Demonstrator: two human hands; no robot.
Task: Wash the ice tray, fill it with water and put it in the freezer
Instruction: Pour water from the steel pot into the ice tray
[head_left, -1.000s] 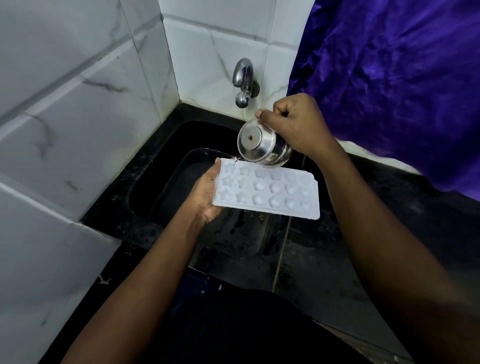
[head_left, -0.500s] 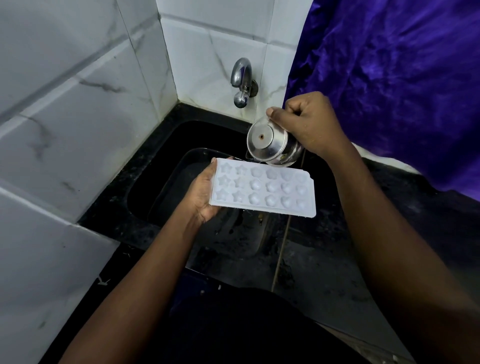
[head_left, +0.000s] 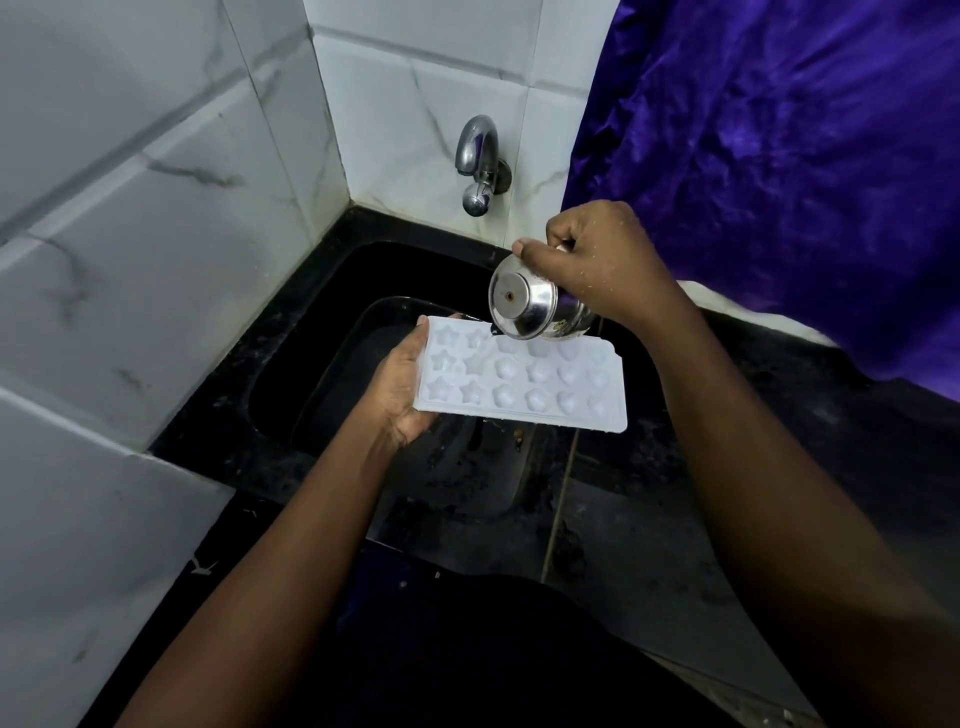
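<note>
The white ice tray (head_left: 522, 375) is held level above the black sink (head_left: 332, 364), its long side running left to right. It shows 3 rows of 6 moulded cells: the 2 left columns are star-shaped, the rest look rounded, though the pale plastic makes their exact form hard to read. Whether any cell holds water cannot be told.

The left hand (head_left: 400, 384) holds the tray by its left short edge, closed on it, with the thumb lying along the edge on top; the fingers are hidden beneath the tray.

Just above the tray's far edge, the right hand (head_left: 597, 260) is closed around a small steel cup (head_left: 530, 306). The cup is tipped on its side so that its round base faces the camera; its mouth and whatever is inside are hidden behind the body. At its lowest edge a thin glint sits over the second cell of the far row, too small to tell if it is water. Droplets speckle the back of the right hand.

Beyond the tray, a chrome tap (head_left: 480, 166) juts from the white marbled wall tiles (head_left: 156, 208); no stream is visible from it. To the right of the tray a purple cloth (head_left: 779, 156) hangs, cut off by the frame. The dark surface (head_left: 649, 519) around the sink is wet-looking and mottled, and its details are lost in shadow. Both forearms run off the lower edge.
</note>
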